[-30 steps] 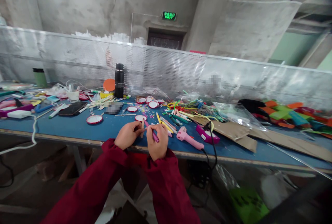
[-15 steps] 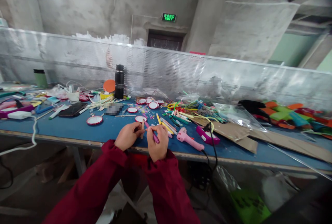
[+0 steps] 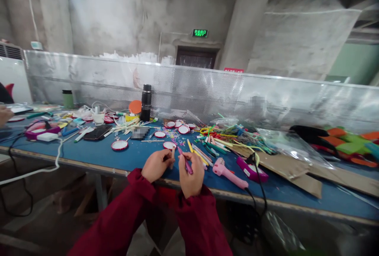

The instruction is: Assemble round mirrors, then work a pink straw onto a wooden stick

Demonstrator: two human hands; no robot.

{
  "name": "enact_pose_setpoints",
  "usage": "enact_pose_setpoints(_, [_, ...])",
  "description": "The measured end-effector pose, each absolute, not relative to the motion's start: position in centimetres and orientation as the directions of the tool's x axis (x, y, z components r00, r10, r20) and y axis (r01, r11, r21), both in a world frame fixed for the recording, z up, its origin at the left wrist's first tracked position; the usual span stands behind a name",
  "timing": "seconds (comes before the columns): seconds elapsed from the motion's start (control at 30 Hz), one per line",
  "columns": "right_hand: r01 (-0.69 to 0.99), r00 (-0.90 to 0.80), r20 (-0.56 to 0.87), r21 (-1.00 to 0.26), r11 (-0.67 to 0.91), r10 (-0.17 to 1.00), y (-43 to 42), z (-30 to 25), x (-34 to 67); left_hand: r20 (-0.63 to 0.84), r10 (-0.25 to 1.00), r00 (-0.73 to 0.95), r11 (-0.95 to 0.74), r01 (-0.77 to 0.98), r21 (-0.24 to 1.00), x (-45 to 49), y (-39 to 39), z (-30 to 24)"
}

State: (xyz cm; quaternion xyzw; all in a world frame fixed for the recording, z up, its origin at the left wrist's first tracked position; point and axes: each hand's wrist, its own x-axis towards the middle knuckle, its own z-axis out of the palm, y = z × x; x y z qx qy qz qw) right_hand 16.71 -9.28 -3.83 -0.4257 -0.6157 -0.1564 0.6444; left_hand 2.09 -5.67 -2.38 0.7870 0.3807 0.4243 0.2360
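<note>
My left hand (image 3: pixel 156 165) is closed around a flat wooden craft stick (image 3: pixel 173 157), held upright between thumb and fingers over the table's front part. Beside it, my right hand (image 3: pixel 191 177) grips a pink-purple marker pen (image 3: pixel 187 165) like a writing tool, its tip up near the stick but apart from it. Just behind the hands lies a red-rimmed round lid (image 3: pixel 169 145) with a white inside. Several yellow, white and pink pens (image 3: pixel 199 154) lie right of my right hand. A pink glue gun (image 3: pixel 230 175) with a black cord rests further right.
On the blue table (image 3: pixel 97 155) are a purple box (image 3: pixel 251 169), cardboard strips (image 3: pixel 291 173), a pile of pipe cleaners (image 3: pixel 245 139), a black bottle (image 3: pixel 146 104) and a dark phone (image 3: pixel 98 132). Another person's hand (image 3: pixel 4 114) shows at the left edge. A perforated metal screen (image 3: pixel 201 90) stands behind.
The camera view has turned left and up, so everything sits lower and further right. The pen tip has drawn slightly away from the stick. Another person's hand has come into view.
</note>
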Motion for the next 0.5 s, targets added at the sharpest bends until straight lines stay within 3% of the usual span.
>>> enact_pose_setpoints(0.27, [0.723,0.165,0.923,-0.353,0.593,0.348,-9.06,-4.04,17.07,0.498,0.804,0.324,-0.594,0.401,0.698,2.23,-5.34,-2.75])
enact_pose_setpoints(0.5, [0.701,0.208,0.912,-0.390,0.597,0.353,-9.59,-3.75,16.82,0.477,0.809,0.344,-0.575,0.293,0.764,2.21,-5.21,-2.86])
